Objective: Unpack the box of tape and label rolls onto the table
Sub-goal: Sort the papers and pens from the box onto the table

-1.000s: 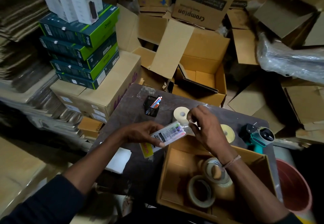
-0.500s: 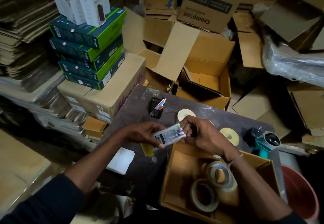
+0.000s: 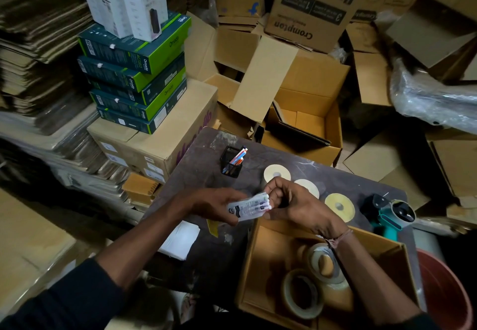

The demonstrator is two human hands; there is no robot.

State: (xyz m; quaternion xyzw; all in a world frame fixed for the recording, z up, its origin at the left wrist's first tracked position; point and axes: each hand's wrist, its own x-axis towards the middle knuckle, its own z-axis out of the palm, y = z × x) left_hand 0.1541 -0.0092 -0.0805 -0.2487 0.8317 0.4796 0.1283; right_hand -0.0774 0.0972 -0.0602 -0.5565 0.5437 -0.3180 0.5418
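The small pen packet (image 3: 249, 206) is still held above the table (image 3: 198, 175) by both hands, left (image 3: 219, 207) gripping, right (image 3: 296, 207) now pinching its end; three rolls (image 3: 277, 174) are counted on the table, two tape rolls (image 3: 302, 292) in the box (image 3: 260, 265)

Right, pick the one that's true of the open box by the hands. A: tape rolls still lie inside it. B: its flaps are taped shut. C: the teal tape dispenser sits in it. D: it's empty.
A: two clear tape rolls lie inside the open box, below the right hand.
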